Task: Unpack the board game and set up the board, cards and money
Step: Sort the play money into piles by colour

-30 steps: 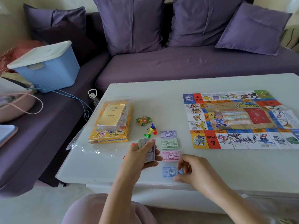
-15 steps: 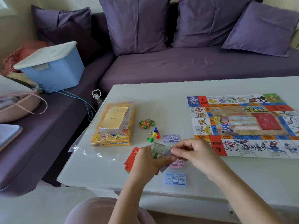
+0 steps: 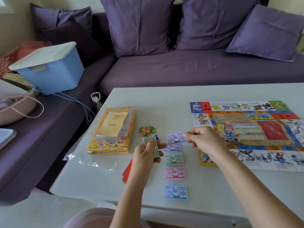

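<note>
The game board [image 3: 256, 129] lies unfolded on the right of the white table [image 3: 164, 99]. My left hand [image 3: 148, 153] grips a stack of play money [image 3: 153, 145]. My right hand [image 3: 204, 140] pinches one purple bill [image 3: 175, 137] just above the purple pile [image 3: 173, 148]. Below that pile lie a green pile [image 3: 174, 159], a pink pile [image 3: 174, 173] and a blue pile [image 3: 176, 192] in a column. Red cards [image 3: 127, 171] peek out under my left wrist. A blue pawn [image 3: 156, 137] shows behind my left hand.
The yellow game box [image 3: 113, 145] with a booklet [image 3: 114, 124] on it sits in clear plastic wrap [image 3: 77, 155] at the table's left. A small green and orange token heap [image 3: 146, 130] lies beside it. A purple sofa, cushions and a blue bin [image 3: 49, 69] stand behind.
My right hand has drawn a purple bill off the stack and carried it up and right over the purple pile. My left hand has stayed put with the stack.
</note>
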A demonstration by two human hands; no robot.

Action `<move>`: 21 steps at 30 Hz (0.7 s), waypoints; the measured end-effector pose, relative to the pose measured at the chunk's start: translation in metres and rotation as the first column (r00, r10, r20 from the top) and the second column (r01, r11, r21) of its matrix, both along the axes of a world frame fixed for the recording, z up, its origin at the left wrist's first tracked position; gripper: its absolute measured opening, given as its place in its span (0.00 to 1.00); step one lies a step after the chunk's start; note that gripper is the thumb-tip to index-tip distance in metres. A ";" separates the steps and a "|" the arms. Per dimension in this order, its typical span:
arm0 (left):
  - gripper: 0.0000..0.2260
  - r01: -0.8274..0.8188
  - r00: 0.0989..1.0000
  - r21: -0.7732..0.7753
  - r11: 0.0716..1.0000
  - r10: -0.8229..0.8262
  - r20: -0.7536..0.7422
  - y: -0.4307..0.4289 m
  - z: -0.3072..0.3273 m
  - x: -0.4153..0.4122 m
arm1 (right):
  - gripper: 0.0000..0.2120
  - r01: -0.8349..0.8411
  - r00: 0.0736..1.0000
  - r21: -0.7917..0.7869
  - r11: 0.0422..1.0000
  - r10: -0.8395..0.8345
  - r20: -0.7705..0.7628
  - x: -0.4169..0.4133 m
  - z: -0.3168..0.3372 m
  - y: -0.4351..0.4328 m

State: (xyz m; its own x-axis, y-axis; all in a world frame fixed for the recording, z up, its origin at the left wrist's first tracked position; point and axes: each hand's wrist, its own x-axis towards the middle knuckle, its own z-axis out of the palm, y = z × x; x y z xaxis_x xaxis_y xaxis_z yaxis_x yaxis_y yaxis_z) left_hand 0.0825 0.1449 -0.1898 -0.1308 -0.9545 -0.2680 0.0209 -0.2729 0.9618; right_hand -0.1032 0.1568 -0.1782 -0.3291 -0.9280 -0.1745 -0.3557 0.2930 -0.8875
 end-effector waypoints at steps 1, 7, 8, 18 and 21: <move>0.12 -0.010 1.000 0.027 1.000 0.010 -0.022 -0.001 -0.001 -0.001 | 0.09 0.007 1.000 0.012 1.000 -0.007 -0.027 0.002 -0.003 -0.001; 0.11 -0.033 0.998 0.152 0.988 0.041 -0.045 -0.008 -0.004 -0.006 | 0.11 0.027 0.987 0.046 0.999 -0.019 -0.160 0.012 -0.023 -0.008; 0.11 -0.035 0.999 0.159 0.987 0.041 -0.033 -0.009 -0.005 -0.007 | 0.11 0.027 0.983 0.048 0.998 -0.018 -0.183 0.013 -0.025 -0.008; 0.11 -0.044 0.999 0.203 0.978 0.044 0.001 -0.011 -0.007 -0.006 | 0.16 0.000 0.935 0.072 0.997 0.025 -0.354 0.018 -0.033 -0.005; 0.10 -0.050 0.999 0.197 0.979 0.049 0.012 -0.009 -0.006 -0.004 | 0.17 -0.002 0.909 0.105 0.995 0.045 -0.413 0.018 -0.035 -0.004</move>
State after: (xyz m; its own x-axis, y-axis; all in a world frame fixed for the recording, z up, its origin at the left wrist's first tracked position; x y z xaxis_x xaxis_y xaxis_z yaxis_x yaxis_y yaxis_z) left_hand 0.0788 0.1357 -0.1959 -0.0821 -0.8881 -0.4523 0.0323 -0.4559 0.8894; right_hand -0.0857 0.1527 -0.2128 -0.3702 -0.9213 -0.1188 -0.6931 0.3591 -0.6251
